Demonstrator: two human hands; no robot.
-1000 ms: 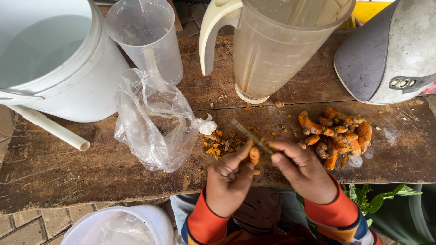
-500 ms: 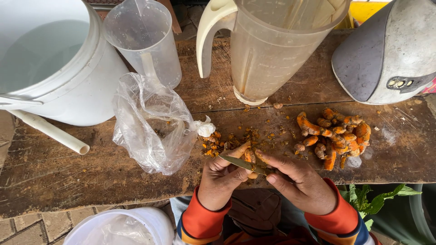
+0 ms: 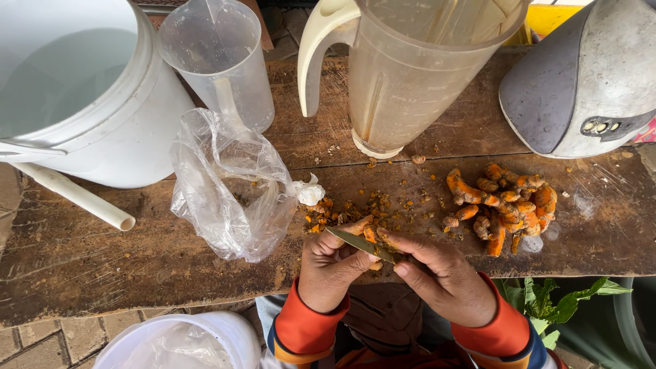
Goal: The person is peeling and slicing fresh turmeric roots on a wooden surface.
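— While the left hand [image 3: 331, 266] curls shut around a small orange root piece [image 3: 370, 234], what are its fingers doing exactly?

— They are folded in on it, the thumb lying across the front, so only an orange end shows above the fingertips. That piece sits right at the tips, between the two hands.

— And the right hand [image 3: 441, 277]?

— Its fingers are closed on the handle end of a thin knife [image 3: 359, 242]. The blade runs leftward from those fingers, crosses the left thumb and touches the root piece.

— What lies beyond the fingertips?

— Just past them, on the worn wooden board [image 3: 102, 266], orange peelings [image 3: 342, 212] are scattered. Farther off to the right of the right hand's fingers is a pile of orange roots [image 3: 509, 205], well apart from the knife. To the left of the left hand's fingers, near them, a crumpled clear plastic bag [image 3: 229, 184] lies open on the board.

— And further away still?

— A blender jug [image 3: 410, 75] with a cream handle stands beyond the peelings. A clear measuring jug [image 3: 222, 61] and a big white bucket [image 3: 89, 102] stand behind the bag.
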